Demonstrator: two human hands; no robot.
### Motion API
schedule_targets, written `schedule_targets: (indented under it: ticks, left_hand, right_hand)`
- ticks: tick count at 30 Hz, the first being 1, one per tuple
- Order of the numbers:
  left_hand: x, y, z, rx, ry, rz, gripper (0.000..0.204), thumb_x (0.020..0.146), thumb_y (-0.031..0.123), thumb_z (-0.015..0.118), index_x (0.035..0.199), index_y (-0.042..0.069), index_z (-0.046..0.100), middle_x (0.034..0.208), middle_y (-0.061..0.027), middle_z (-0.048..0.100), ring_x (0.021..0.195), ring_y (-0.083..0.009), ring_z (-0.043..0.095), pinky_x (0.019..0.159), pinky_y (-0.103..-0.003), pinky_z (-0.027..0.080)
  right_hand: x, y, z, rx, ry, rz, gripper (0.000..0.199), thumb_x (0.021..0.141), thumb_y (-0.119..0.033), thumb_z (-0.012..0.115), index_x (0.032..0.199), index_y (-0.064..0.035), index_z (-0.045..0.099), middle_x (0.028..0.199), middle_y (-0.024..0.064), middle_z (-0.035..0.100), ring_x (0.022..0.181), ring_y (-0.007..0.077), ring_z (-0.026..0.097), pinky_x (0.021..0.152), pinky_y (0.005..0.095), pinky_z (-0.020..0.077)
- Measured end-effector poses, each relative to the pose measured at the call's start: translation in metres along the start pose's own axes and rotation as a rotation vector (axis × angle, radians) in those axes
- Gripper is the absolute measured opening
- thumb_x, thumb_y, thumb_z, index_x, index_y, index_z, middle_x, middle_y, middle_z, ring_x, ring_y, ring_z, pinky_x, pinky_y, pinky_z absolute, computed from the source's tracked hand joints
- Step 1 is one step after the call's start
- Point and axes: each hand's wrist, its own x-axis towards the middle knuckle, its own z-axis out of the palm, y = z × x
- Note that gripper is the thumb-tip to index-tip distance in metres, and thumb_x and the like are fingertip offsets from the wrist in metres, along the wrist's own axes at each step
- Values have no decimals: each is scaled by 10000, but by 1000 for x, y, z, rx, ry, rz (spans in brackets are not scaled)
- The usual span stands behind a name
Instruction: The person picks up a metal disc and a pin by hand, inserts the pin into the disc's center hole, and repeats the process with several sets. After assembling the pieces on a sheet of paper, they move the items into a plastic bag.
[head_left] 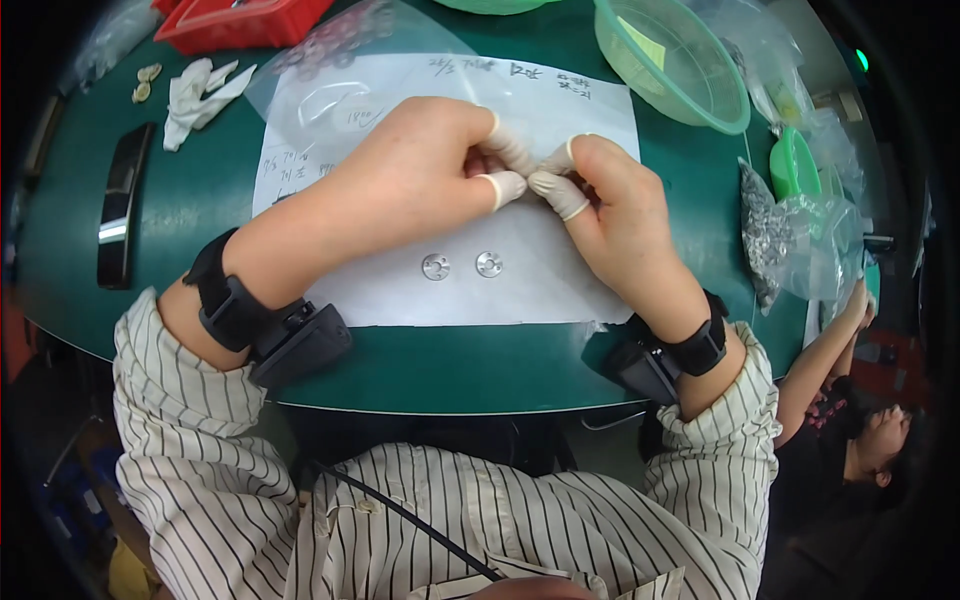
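My left hand and my right hand meet above a white sheet of paper. White finger cots cover the thumb and forefinger of each. The covered tips of both hands are pinched together at one spot; whatever lies between them is too small or hidden to make out. Below my hands, two round silver metal discs with holes lie side by side on the paper. A clear plastic bag with several pinkish ring-shaped pieces in it rests over the paper's upper left part.
On the green table are a black phone, a crumpled white tissue and a red tray at left. A pale green basin and a bag of small dark pieces stand right. Another person sits at far right.
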Motion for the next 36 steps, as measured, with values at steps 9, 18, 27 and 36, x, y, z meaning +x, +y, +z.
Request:
schedule_targets:
  ticks: [9, 18, 27, 36]
  left_hand:
    - [-8, 20, -14, 192, -348, 20, 139, 736, 78, 734, 859, 32, 687, 749, -25, 627, 630, -78, 517, 575, -223, 424]
    - [-6, 12, 11, 244, -51, -48, 158, 712, 107, 719, 851, 36, 698, 708, -88, 592, 626, -178, 580, 588, -291, 467]
    - [-6, -5, 8, 223, -25, 53, 144, 711, 91, 685, 846, 43, 701, 705, -93, 581, 622, -207, 576, 574, -310, 453]
    - [-7, -15, 11, 203, 51, 161, 142, 692, 63, 719, 832, 61, 695, 681, -34, 538, 561, -116, 445, 515, -254, 371]
  right_hand:
    - [-3, 3, -13, 511, 62, 334, 93, 886, -104, 611, 862, -25, 567, 787, 26, 618, 682, 81, 573, 569, 223, 462]
    - [-4, 11, -2, 537, 78, 428, 116, 901, -142, 600, 872, -36, 563, 759, 7, 603, 681, 56, 569, 565, 189, 451]
    - [-12, -1, -1, 417, -58, 319, 109, 874, -101, 634, 858, -14, 569, 734, -6, 578, 651, 49, 527, 583, 185, 438]
    - [-9, -5, 1, 210, -72, 179, 113, 839, -75, 662, 831, -5, 574, 715, 27, 582, 621, 90, 533, 552, 222, 437]
